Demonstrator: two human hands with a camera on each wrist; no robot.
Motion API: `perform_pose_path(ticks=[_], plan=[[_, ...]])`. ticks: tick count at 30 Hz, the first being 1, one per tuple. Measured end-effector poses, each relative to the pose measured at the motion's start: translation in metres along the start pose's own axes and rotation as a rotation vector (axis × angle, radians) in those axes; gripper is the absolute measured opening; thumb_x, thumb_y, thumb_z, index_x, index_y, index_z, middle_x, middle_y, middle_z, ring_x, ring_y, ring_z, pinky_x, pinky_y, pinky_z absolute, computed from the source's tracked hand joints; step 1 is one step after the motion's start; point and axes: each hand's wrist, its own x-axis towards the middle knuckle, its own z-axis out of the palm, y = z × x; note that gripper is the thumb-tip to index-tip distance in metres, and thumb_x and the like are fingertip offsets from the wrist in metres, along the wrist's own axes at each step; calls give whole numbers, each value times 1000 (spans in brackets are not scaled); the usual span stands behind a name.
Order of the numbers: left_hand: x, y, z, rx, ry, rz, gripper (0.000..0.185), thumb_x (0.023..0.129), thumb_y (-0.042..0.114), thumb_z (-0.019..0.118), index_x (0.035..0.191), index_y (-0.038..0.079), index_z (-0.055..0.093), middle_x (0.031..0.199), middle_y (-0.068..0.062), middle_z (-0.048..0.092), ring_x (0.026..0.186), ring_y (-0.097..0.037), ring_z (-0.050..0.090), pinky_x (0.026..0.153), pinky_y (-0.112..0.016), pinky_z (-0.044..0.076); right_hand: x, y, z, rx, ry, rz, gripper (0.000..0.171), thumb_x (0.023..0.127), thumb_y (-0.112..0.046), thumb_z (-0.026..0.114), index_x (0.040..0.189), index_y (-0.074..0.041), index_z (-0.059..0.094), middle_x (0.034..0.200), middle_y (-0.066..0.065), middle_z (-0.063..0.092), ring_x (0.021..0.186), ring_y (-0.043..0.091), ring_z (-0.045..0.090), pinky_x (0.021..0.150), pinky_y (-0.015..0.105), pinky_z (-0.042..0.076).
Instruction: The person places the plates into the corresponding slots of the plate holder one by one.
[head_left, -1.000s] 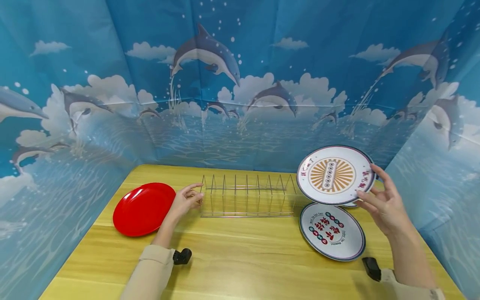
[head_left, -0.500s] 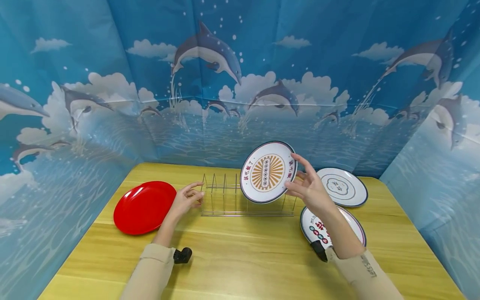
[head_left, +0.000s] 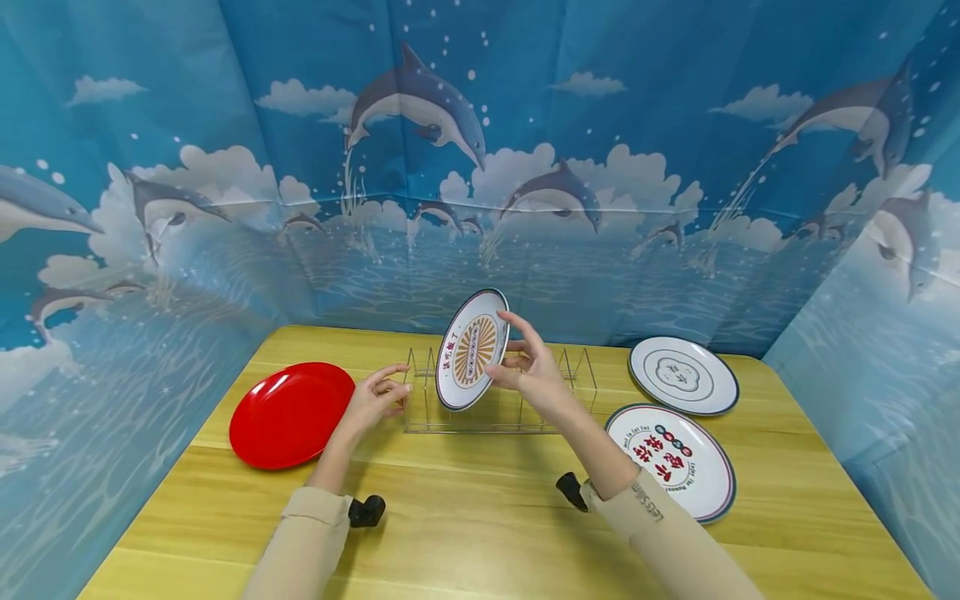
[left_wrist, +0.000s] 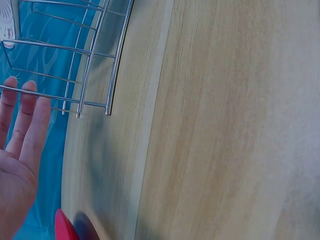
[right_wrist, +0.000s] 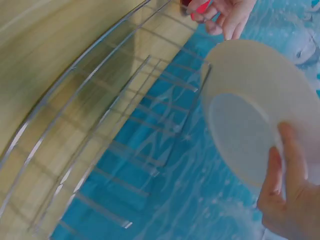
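My right hand [head_left: 536,379] pinches the rim of a white plate [head_left: 471,354] with an orange sunburst, thumb on its face and fingers behind. The plate is held tilted, nearly on edge, over the left part of a wire dish rack [head_left: 465,432]. Its plain white back [right_wrist: 235,75] shows in the right wrist view. My left hand [head_left: 377,400] is at the rack's left end. In the left wrist view its fingers [left_wrist: 34,125] are fairly straight, tips at the end wire; the thumb is hidden there.
A red plate [head_left: 292,417] lies on the wooden table [head_left: 465,525] left of my left hand. On the right lie a white plate with red characters [head_left: 705,479] and, behind it, one with a grey emblem [head_left: 708,375]. A dolphin-print curtain [head_left: 480,200] closes off the back and sides.
My right hand has carried the sunburst plate leftward from above the right-hand plates to over the rack, turning it more on edge. The left hand has stayed at the rack's end.
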Motion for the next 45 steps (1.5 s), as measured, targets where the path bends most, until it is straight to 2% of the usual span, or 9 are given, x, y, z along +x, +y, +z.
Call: perform_pose_path(ticks=[3,7,10,15,22,29,33,39,45], plan=[[3,-4,-2,0,-2,1,49,86,8,62,131,0,44,83,-8,63,74,-20,60,78,-52,49,5,0,14,-109,19,-33,75,79,7,63,140,-23,32,119,27,43,91,32,56,73,42,53],[11,-15,-4,14,-6,14,50,86,11,63,131,1,44,89,-19,62,71,-16,59,76,-48,51,11,5,29,-172,27,-79,75,77,10,64,140,-19,34,114,26,48,92,38,58,70,40,54],[14,-20,-4,22,-5,17,50,86,12,62,132,2,44,89,-19,62,70,-15,59,76,-49,51,12,3,39,-193,25,-95,72,77,10,64,139,-14,35,113,25,50,92,40,58,71,39,54],[10,-11,-4,-10,-24,-20,49,87,10,61,132,3,44,85,-11,62,76,-20,59,81,-52,48,12,4,52,-273,37,-75,68,79,5,65,137,-16,38,116,23,47,91,37,57,69,37,53],[14,-17,-7,25,-36,3,51,87,15,61,134,4,42,91,-17,62,77,-20,60,79,-49,50,24,38,61,-350,64,-69,72,76,1,70,137,-24,40,121,22,39,93,32,53,68,35,52],[13,-17,-8,5,-46,-7,53,88,15,61,135,5,40,93,-17,62,77,-17,59,80,-48,50,9,17,72,-352,54,-34,68,77,5,67,137,-14,40,114,26,39,91,38,56,66,35,53],[13,-17,-8,19,-44,-14,53,88,16,61,135,5,40,94,-16,62,80,-17,58,82,-48,49,10,24,69,-343,46,-55,67,79,2,67,138,-14,39,114,26,40,91,39,56,67,36,54],[14,-20,-8,34,-49,16,51,87,18,62,133,5,43,98,-24,60,78,-16,59,79,-46,51,15,44,53,-321,11,-49,74,82,-11,68,143,-29,29,125,20,40,102,39,53,73,37,53],[12,-21,-10,28,-65,53,50,88,16,61,132,3,42,100,-30,57,80,-27,59,78,-46,51,1,35,17,-128,69,-38,69,85,-16,65,141,-35,29,133,11,37,114,31,49,86,41,48]])
